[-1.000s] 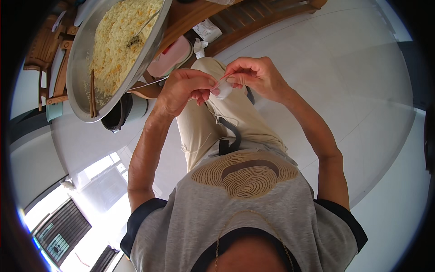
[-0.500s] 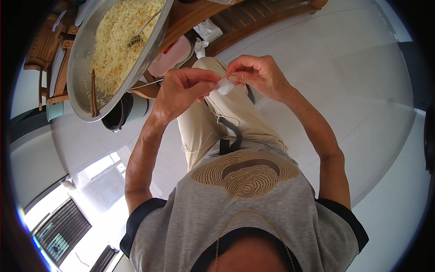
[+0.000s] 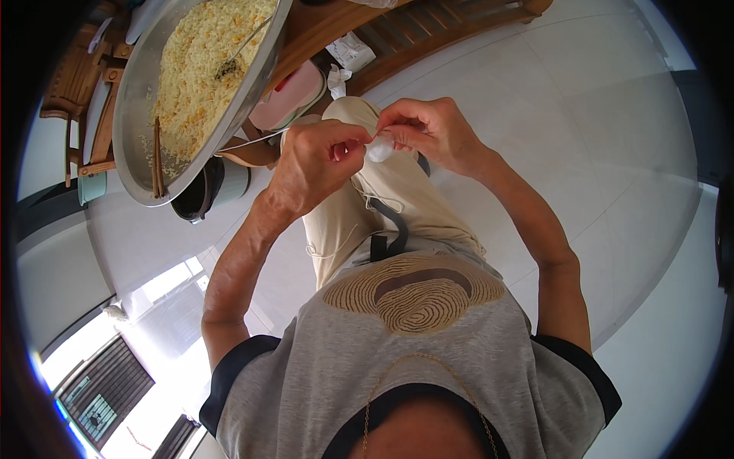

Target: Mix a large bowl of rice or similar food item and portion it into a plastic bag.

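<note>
1. Two hands meet above the lap: the left hand (image 3: 317, 164) and the right hand (image 3: 428, 130) both pinch a small white bundle (image 3: 380, 151) between their fingertips, so each grip is closed on it.
2. That bundle sits between the two hands, over the beige trousers (image 3: 382, 206); it looks roundish, so no clear long axis can be told.
3. From the left hand a thin white string (image 3: 248, 141) runs out leftward, its length lying roughly left to right, toward the big metal basin (image 3: 141, 115).
4. Filling the basin at far left is yellowish shredded food (image 3: 202, 69), with a spoon (image 3: 237, 57) stuck in it and brown chopsticks (image 3: 157, 161) lying on its near edge.
5. Beneath the basin stand a dark pot (image 3: 202, 187) and a pink container (image 3: 298, 96).
</note>
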